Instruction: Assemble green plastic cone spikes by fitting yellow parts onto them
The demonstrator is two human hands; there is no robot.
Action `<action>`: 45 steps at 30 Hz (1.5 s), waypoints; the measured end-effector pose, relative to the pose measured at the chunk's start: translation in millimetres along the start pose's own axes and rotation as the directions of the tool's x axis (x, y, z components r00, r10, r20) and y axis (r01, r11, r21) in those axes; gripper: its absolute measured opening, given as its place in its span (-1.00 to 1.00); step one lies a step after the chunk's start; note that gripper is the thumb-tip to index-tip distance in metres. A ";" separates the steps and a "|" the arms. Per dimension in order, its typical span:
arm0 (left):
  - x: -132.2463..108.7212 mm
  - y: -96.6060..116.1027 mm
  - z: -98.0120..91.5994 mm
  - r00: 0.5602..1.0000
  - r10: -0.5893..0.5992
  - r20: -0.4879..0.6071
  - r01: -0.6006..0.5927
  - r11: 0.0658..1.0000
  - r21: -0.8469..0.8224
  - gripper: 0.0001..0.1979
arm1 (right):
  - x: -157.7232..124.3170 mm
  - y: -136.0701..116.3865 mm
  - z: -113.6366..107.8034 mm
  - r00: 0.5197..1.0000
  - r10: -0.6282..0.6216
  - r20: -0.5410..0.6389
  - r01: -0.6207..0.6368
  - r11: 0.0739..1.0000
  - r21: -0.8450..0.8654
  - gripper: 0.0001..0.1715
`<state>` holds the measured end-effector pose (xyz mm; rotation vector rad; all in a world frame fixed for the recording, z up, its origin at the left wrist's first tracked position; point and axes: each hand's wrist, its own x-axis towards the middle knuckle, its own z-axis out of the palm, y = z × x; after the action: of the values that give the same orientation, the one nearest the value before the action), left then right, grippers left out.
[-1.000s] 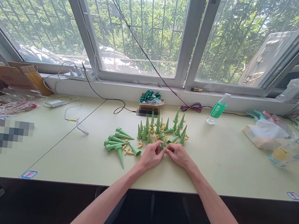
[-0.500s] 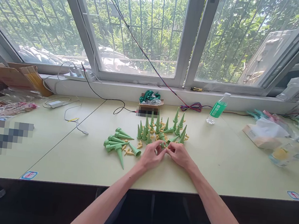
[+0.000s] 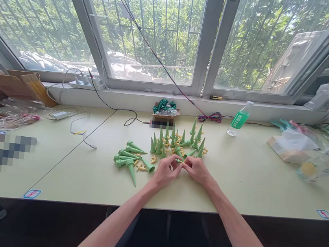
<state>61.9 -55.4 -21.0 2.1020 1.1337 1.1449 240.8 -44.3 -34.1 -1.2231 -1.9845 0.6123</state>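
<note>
My left hand [image 3: 165,171] and my right hand [image 3: 197,169] meet at the middle of the pale green table [image 3: 234,187], fingers pinched together on a small green cone piece [image 3: 179,161] held between them. Just beyond my fingers stands a cluster of upright green cones [image 3: 177,141] with small yellow parts [image 3: 178,135] scattered among them. To the left lies a pile of green cones on their sides [image 3: 129,157] with a few yellow bits beside it.
A small box with green material [image 3: 164,112] sits by the window sill. A green-labelled bottle [image 3: 239,119] stands at the right, plastic bags and packets [image 3: 307,149] farther right. Cables and a charger [image 3: 64,114] lie left, with cardboard [image 3: 17,83] and bags [image 3: 7,117].
Both hands have stayed pinched together at the same spot, with only slight finger movement. The view has shifted a little.
</note>
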 end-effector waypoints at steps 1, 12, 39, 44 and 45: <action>0.0 0.1 -0.1 1.000 0.001 -0.003 -0.001 1.000 0.001 -0.83 | -0.2 -0.1 -0.1 1.000 0.000 0.000 0.000 1.000 0.001 -0.76; -1.2 -2.6 1.8 1.000 -0.008 -0.007 0.008 1.000 -0.016 -0.80 | 0.4 -1.4 -1.3 1.000 -0.004 0.010 0.004 1.000 -0.003 -0.78; -0.5 -5.2 5.4 0.999 -0.037 -0.014 0.038 0.998 0.051 -0.85 | -0.8 -1.8 4.5 0.998 -0.038 0.040 0.040 0.998 -0.058 -0.67; -0.3 -7.3 5.9 0.999 -0.040 -0.016 0.041 0.998 0.044 -0.84 | -0.2 -0.1 6.3 0.998 -0.044 0.045 0.049 0.994 -0.098 -0.68; -0.3 -7.6 6.0 0.999 -0.039 -0.016 0.039 0.998 0.040 -0.84 | -0.1 0.3 6.7 0.998 -0.044 0.047 0.048 0.993 -0.106 -0.68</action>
<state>63.5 -51.7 -29.7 2.0953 1.2087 1.1306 235.8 -44.4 -38.7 -1.2334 -2.1008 0.5199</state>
